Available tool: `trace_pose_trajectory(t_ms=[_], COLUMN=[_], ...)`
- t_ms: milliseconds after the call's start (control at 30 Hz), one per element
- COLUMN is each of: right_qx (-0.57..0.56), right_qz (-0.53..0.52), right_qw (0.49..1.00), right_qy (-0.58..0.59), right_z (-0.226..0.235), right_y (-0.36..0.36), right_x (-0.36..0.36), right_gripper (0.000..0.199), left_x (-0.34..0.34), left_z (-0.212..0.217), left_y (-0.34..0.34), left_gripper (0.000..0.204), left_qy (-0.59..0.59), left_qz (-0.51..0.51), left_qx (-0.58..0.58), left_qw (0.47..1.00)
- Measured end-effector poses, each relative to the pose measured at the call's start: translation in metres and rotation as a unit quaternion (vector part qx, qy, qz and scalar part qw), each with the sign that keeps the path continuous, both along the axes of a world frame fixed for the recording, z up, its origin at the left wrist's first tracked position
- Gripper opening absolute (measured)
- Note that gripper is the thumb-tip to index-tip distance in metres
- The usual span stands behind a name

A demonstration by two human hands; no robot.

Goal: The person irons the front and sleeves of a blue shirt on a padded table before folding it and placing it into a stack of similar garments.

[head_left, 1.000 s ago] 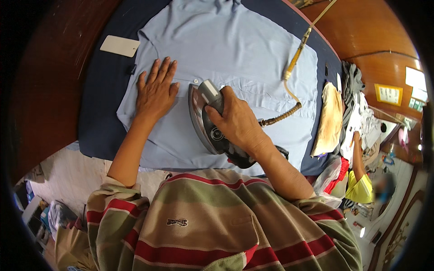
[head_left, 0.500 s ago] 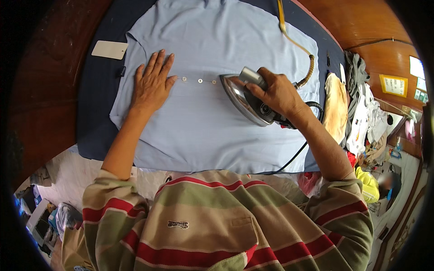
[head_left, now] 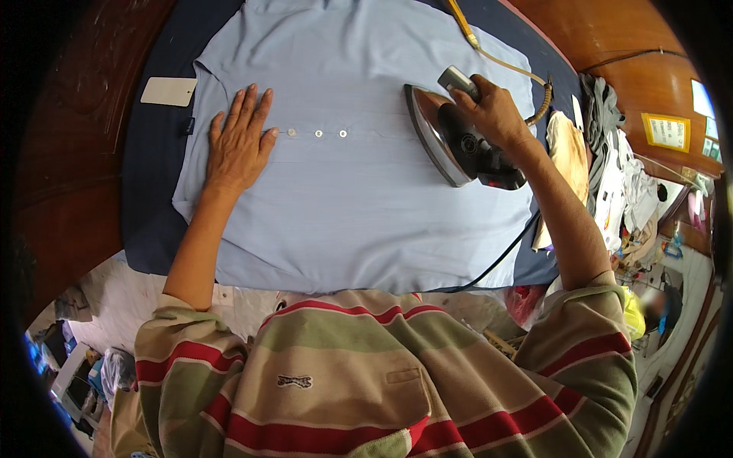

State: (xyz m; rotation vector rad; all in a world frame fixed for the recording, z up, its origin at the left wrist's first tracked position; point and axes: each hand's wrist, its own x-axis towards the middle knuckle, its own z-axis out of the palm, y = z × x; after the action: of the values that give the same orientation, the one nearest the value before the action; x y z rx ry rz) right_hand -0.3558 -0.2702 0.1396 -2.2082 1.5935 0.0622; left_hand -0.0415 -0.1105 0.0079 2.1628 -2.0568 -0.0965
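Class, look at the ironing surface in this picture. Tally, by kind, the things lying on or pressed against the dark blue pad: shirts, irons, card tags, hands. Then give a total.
Light blue shirt: 1
Iron: 1
Pale card tag: 1
Hands: 2, the left hand flat on the shirt, the right hand gripping the iron
Total: 5

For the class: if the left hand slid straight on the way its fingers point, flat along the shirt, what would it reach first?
The left hand points up the picture along the light blue shirt. It would probably meet the shirt's collar edge first, then the dark blue ironing pad.
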Motion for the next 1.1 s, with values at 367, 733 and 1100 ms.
trace_pose_trajectory(t_ms=[367,733,1100], right_qx=[0.080,0.037,0.055], right_qz=[0.213,0.113,0.129], right_qw=[0.974,0.992,0.990], right_qy=[0.005,-0.049,-0.012], right_z=[0.011,0.006,0.008], right_y=[0.053,0.023,0.027], right_x=[-0.003,0.012,0.026], right_gripper=[0.036,0.042,0.038], left_x=[0.000,0.002,0.001], left_z=[-0.002,-0.001,-0.002], left_y=[-0.001,0.002,0.002], left_gripper=[0.056,0.058,0.059], left_qy=[-0.006,0.011,0.017], left_qz=[0.005,0.008,0.004], left_qx=[0.008,0.012,0.003], left_qw=[1.000,1.000,1.000])
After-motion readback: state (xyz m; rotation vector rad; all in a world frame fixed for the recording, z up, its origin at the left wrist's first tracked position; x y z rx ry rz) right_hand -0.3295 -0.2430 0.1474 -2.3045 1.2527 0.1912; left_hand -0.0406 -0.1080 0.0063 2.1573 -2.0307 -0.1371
